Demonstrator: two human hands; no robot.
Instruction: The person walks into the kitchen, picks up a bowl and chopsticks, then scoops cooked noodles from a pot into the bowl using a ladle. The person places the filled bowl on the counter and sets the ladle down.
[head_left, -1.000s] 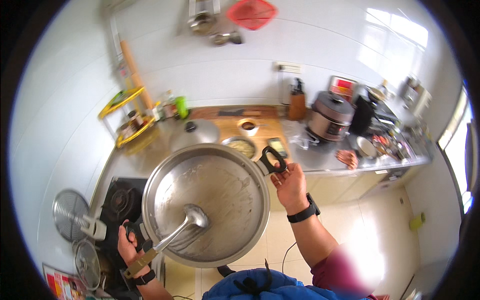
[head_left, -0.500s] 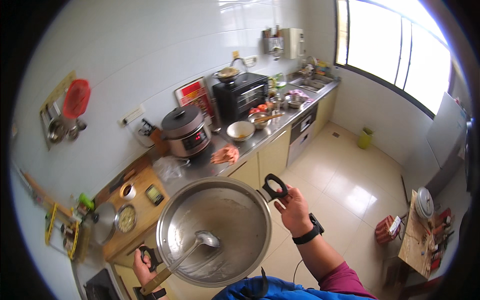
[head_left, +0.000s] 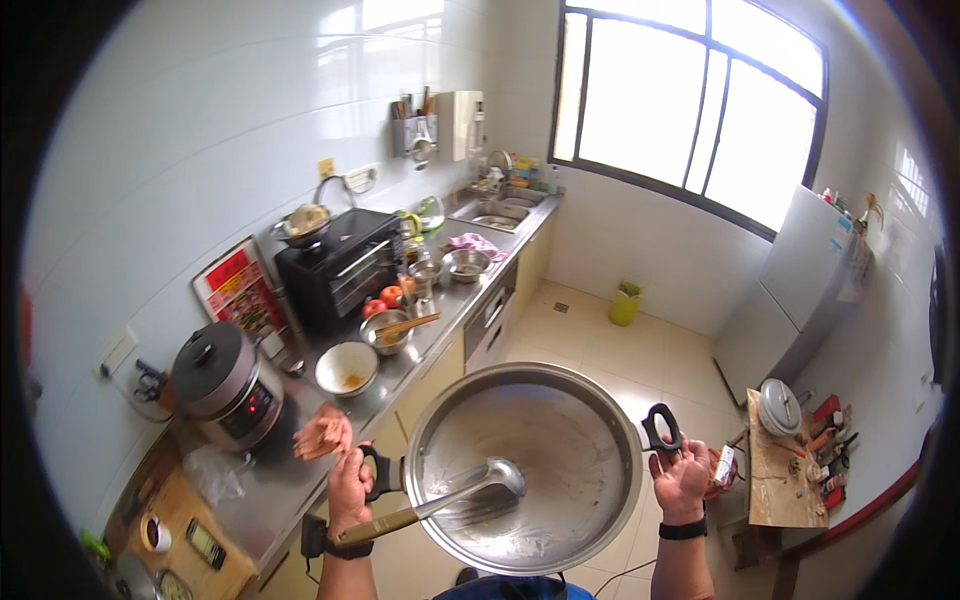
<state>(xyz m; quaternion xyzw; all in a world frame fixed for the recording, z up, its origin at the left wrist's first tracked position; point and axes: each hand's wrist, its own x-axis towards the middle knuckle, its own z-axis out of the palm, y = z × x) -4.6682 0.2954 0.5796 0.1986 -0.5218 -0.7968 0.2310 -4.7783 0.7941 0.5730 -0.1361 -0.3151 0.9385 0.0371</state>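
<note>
A wide steel pan (head_left: 570,430) with two black loop handles is held up in front of me, tilted so its inside shows. My left hand (head_left: 350,490) is closed round the left handle (head_left: 377,472). On the other side, my right hand (head_left: 684,482) grips the right handle (head_left: 662,428) from below. A metal ladle (head_left: 500,482) lies in the pan, its brown handle crossing the rim near my left wrist. Whitish residue or wet streaks mark the pan's bottom.
Along the left counter stand an electric pressure cooker (head_left: 225,380), a white bowl (head_left: 347,369), a pinkish-brown bundle (head_left: 323,433) and a black oven (head_left: 340,275). The sink (head_left: 492,214) is at the far end. A fridge (head_left: 775,290) and low wooden table (head_left: 785,490) stand right; a green bin (head_left: 625,304) ahead.
The view has turned right, toward the window and fridge. Both hands have carried the pan along, away from the cutting board. The ladle has stayed in it.
</note>
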